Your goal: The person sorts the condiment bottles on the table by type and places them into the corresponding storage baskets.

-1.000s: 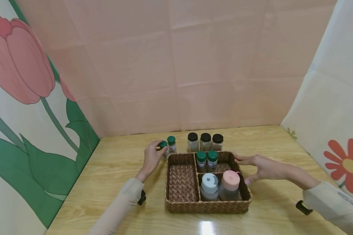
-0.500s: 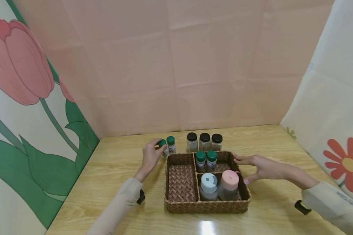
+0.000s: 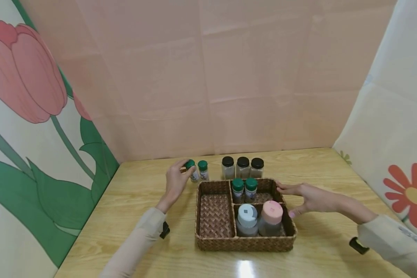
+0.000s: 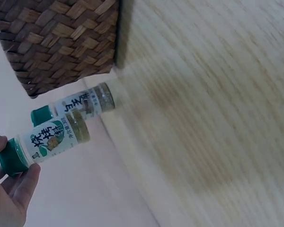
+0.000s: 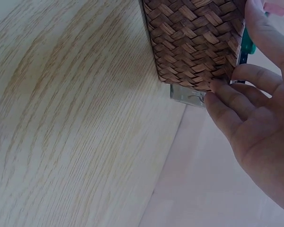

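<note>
My left hand [image 3: 176, 181] pinches the green cap of a seasoning bottle [image 4: 52, 138] between thumb and fingers. The bottle tilts, its clear base pointing away from the hand in the left wrist view. Close beside it stands a second green-capped seasoning bottle [image 3: 203, 172]. On the other side, my right hand [image 3: 311, 197] touches the right rim of the woven basket [image 3: 243, 244], thumb spread from the fingers; in the right wrist view its fingertips [image 5: 217, 87] lie at the basket's corner. Two more green-capped bottles [image 3: 251, 189] stand in the basket's back right compartment.
A white-capped bottle [image 3: 247, 220] and a pink-capped bottle [image 3: 272, 218] occupy the front right compartment. The left compartment [image 3: 214, 218] shows its bare woven floor. Behind the basket stand three black-capped jars [image 3: 243, 166], near the pink backdrop [image 3: 208, 96] at the table's back edge.
My left hand has shifted slightly left and away from me, taking the pinched bottle's cap up and back from the basket's corner. My right hand stays at the rim.
</note>
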The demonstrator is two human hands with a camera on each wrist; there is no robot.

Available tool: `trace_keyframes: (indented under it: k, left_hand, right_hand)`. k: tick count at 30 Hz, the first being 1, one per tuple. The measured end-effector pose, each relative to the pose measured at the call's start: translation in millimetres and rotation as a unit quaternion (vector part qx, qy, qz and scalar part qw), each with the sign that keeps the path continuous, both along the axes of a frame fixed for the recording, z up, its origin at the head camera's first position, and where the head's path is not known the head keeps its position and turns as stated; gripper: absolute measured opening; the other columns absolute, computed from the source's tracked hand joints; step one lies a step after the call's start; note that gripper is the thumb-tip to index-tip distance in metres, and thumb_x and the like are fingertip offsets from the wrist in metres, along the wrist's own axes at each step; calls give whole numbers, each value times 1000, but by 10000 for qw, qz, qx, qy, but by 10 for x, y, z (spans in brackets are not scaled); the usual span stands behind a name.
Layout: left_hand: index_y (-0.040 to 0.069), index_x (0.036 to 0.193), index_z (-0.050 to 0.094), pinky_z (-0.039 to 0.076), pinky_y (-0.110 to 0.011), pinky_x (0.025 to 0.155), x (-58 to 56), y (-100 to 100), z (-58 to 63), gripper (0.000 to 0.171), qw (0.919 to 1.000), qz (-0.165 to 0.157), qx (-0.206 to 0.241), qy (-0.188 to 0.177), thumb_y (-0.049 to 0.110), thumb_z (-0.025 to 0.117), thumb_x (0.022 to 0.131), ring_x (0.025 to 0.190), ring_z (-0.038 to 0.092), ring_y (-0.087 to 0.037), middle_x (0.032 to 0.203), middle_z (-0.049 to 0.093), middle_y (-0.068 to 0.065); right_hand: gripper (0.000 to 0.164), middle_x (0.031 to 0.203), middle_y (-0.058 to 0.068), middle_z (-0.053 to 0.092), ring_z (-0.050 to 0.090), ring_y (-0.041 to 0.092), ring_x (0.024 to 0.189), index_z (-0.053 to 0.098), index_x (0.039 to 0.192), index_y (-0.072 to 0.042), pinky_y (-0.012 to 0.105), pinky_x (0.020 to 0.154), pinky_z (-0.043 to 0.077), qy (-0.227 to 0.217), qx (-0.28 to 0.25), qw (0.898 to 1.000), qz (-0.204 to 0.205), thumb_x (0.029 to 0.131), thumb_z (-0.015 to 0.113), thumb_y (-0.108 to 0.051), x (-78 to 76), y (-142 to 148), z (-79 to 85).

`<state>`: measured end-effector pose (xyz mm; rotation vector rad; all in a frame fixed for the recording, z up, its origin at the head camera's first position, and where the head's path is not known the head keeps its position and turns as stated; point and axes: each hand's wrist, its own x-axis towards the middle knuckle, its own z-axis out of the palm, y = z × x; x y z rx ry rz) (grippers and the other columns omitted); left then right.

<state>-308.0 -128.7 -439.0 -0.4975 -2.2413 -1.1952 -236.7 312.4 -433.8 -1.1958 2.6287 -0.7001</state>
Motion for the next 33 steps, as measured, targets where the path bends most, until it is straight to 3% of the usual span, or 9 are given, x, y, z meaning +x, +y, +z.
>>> trace_keyframes:
  k: [6,13,16,22,33]
  left_hand:
    - [-6,116,70,60,-29,75,-4,-7,69,32,9997,50,-52,215,10,76,89,90,69,-27,106,69,-17]
    - [-3,117,71,60,-32,76,32,31,188,33,9988,-50,-110,468,10,77,88,93,70,-25,109,70,-17]
    - [-1,118,71,59,-28,76,62,59,238,33,9988,-65,-158,464,11,77,88,94,69,-23,112,69,-15]
    - [-2,119,71,58,-25,77,121,122,308,35,9985,-225,-198,450,15,77,89,96,69,-22,114,69,-14]
    - [-2,121,69,60,-34,77,220,291,415,37,9961,-727,-158,464,13,77,89,97,68,-24,115,68,-17]
  right_hand:
    - [88,152,32,29,50,45,125,46,141,11,49,99,48,-44,-3,10000,1,81,73,-48,-3,6,3]
    - [87,153,31,27,47,46,127,46,141,11,48,102,46,-143,-64,9999,-2,82,74,-45,-1,4,12]
    - [88,153,31,26,46,46,127,44,143,11,51,102,44,-205,-47,9998,-28,82,74,-45,-3,7,-5]
    - [90,155,29,25,46,44,128,40,145,10,45,104,44,-247,-52,9997,-66,83,75,-44,-1,18,-41]
    - [92,154,28,28,48,43,128,40,145,10,60,99,43,32,29,10000,-82,83,73,-49,5,25,-37]
